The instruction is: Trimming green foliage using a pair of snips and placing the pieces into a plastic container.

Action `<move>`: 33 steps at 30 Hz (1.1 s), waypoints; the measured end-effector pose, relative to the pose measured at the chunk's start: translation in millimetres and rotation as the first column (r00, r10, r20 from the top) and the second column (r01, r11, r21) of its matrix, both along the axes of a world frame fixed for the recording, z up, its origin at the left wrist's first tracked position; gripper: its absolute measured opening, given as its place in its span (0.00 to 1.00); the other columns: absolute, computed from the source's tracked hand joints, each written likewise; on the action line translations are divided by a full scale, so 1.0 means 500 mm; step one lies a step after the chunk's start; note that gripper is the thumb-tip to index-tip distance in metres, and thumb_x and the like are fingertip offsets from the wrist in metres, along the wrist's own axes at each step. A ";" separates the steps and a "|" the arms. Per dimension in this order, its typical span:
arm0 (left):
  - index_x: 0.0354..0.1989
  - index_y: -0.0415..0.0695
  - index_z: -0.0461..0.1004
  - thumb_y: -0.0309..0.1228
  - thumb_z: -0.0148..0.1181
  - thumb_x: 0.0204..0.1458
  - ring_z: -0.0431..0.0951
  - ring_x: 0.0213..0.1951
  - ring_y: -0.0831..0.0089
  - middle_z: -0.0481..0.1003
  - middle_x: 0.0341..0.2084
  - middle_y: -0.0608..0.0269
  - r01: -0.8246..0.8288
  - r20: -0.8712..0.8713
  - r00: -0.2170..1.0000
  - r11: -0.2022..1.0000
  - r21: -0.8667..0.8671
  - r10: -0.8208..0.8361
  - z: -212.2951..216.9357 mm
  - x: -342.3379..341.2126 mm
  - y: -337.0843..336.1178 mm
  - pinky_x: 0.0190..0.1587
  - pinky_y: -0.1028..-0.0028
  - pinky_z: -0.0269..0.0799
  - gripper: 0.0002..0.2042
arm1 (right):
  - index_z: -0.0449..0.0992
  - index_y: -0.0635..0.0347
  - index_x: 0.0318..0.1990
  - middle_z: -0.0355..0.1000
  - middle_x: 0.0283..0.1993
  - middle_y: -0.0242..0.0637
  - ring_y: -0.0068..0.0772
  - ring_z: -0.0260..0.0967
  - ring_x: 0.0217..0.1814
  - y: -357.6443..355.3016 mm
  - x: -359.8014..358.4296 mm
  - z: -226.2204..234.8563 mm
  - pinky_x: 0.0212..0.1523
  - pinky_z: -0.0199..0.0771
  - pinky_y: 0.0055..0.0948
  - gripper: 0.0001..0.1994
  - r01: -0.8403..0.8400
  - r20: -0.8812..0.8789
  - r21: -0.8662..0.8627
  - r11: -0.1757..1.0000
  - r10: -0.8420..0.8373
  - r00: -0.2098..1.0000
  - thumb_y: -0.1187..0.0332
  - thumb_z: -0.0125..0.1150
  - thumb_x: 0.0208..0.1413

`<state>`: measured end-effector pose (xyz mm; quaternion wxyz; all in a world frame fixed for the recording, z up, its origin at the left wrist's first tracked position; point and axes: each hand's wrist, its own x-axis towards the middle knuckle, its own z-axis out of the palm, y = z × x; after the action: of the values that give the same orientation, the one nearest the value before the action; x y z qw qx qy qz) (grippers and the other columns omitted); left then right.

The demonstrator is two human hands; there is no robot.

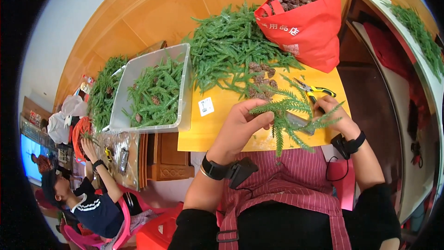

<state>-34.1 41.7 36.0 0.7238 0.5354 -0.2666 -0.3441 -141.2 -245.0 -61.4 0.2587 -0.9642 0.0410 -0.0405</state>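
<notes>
Sprig [289, 107]: one branched green piece, in front of the torso over the near edge of the yellow surface [217, 134]; can't tell if several stems are bundled.
Left hand [248, 122]: one, thumb and fingers closed on the sprig's left end, back of hand up, forearm angled up and in from below.
Right hand [336, 115]: one, fingers curled in at the sprig's right side, wrist bent inward, forearm rising from lower right; grip partly hidden, can't tell what it has hold of.
Wrist straps: two, black, one per forearm.
Pliers [311, 90]: one pair on the yellow surface, yellow-black handles just beside the right fingers.
Cones [259, 93]: small loose group behind the sprig, overlapping, no firm count.
Greenery pile [231, 41]: one, far side of the surface.
Bag [305, 37]: one, red, upright, cones inside.
Bin [185, 92]: one, translucent, left of the surface, sprigs plus a few cones inside.
Card [206, 106]: one, white, flat between bin and left hand.
Co-worker [99, 213]: one person, far left, seated, arms raised toward a red item.
</notes>
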 end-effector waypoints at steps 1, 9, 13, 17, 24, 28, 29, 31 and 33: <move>0.41 0.39 0.72 0.26 0.58 0.51 0.72 0.32 0.82 0.74 0.31 0.68 0.028 -0.028 0.999 1.000 -0.011 -0.028 0.001 0.001 0.001 0.37 0.81 0.68 0.09 | 0.72 0.59 0.37 0.68 0.40 0.44 0.47 0.64 0.48 -0.009 0.003 -0.009 0.49 0.64 0.38 0.20 -0.008 -0.002 -0.003 1.000 0.008 1.000 0.63 0.71 0.35; 0.49 0.35 0.67 0.24 0.52 0.54 0.74 0.42 0.73 0.74 0.41 0.60 0.112 -0.253 0.960 0.992 -0.053 -0.122 -0.005 0.003 0.017 0.47 0.72 0.70 0.14 | 0.71 0.58 0.37 0.62 0.51 0.44 0.49 0.60 0.52 -0.019 0.029 0.000 0.51 0.64 0.38 0.21 0.129 0.139 -0.277 0.952 -0.093 0.986 0.64 0.71 0.33; 0.50 0.34 0.65 0.25 0.51 0.55 0.74 0.41 0.74 0.73 0.41 0.60 0.155 -0.211 0.963 0.986 -0.061 -0.165 0.009 0.005 0.025 0.45 0.74 0.70 0.15 | 0.70 0.59 0.35 0.62 0.48 0.45 0.51 0.61 0.50 -0.048 0.036 -0.016 0.51 0.63 0.38 0.20 0.113 0.146 -0.193 0.975 -0.085 0.986 0.68 0.71 0.32; 0.49 0.35 0.66 0.25 0.51 0.54 0.74 0.38 0.76 0.73 0.40 0.61 0.117 -0.209 0.970 0.993 -0.031 -0.121 0.004 0.011 0.022 0.41 0.76 0.70 0.14 | 0.69 0.62 0.35 0.61 0.46 0.47 0.50 0.61 0.48 -0.062 0.029 -0.017 0.50 0.63 0.36 0.13 0.069 0.117 -0.153 0.986 -0.051 0.992 0.70 0.62 0.41; 0.48 0.40 0.67 0.29 0.51 0.55 0.74 0.36 0.79 0.73 0.38 0.65 0.205 -0.322 0.918 0.972 -0.113 -0.230 0.007 0.020 0.016 0.37 0.78 0.71 0.13 | 0.68 0.61 0.30 0.62 0.30 0.32 0.26 0.60 0.33 -0.063 -0.040 0.036 0.35 0.62 0.24 0.09 0.313 -0.162 0.651 0.691 -0.276 0.947 0.65 0.47 0.52; 0.50 0.40 0.66 0.29 0.52 0.55 0.74 0.36 0.76 0.73 0.38 0.63 0.167 -0.378 0.912 0.986 -0.015 -0.161 0.010 0.023 0.004 0.38 0.76 0.71 0.14 | 0.67 0.62 0.32 0.67 0.28 0.30 0.19 0.62 0.28 0.022 -0.100 0.115 0.33 0.63 0.18 0.06 0.248 -0.162 0.862 0.442 -0.224 0.961 0.70 0.45 0.53; 0.50 0.40 0.66 0.29 0.52 0.55 0.74 0.36 0.76 0.73 0.38 0.63 0.170 -0.378 0.911 0.985 -0.018 -0.164 0.006 0.029 0.000 0.38 0.76 0.71 0.14 | 0.68 0.62 0.33 0.69 0.30 0.33 0.20 0.63 0.29 0.042 -0.114 0.125 0.33 0.64 0.19 0.06 0.248 -0.171 0.891 0.379 -0.225 0.959 0.71 0.45 0.53; 0.50 0.42 0.66 0.29 0.53 0.55 0.74 0.37 0.78 0.73 0.38 0.65 0.224 -0.388 0.893 0.973 -0.052 -0.226 -0.007 0.040 -0.006 0.38 0.77 0.71 0.14 | 0.68 0.64 0.35 0.72 0.34 0.38 0.21 0.66 0.31 0.073 -0.137 0.139 0.35 0.67 0.19 0.06 0.169 -0.124 0.930 0.325 -0.156 0.980 0.72 0.48 0.53; 0.49 0.42 0.66 0.29 0.53 0.54 0.74 0.37 0.78 0.73 0.38 0.66 0.223 -0.377 0.899 0.974 -0.037 -0.220 -0.005 0.043 -0.010 0.37 0.77 0.71 0.14 | 0.67 0.63 0.31 0.69 0.33 0.36 0.27 0.69 0.37 0.098 -0.156 0.152 0.39 0.70 0.25 0.04 0.198 -0.183 0.935 0.295 -0.078 0.980 0.72 0.49 0.52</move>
<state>-12.4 36.6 33.6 0.7159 0.4275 -0.1797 -0.5220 -219.4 -195.9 14.5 0.7687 -0.6208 0.1529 0.0184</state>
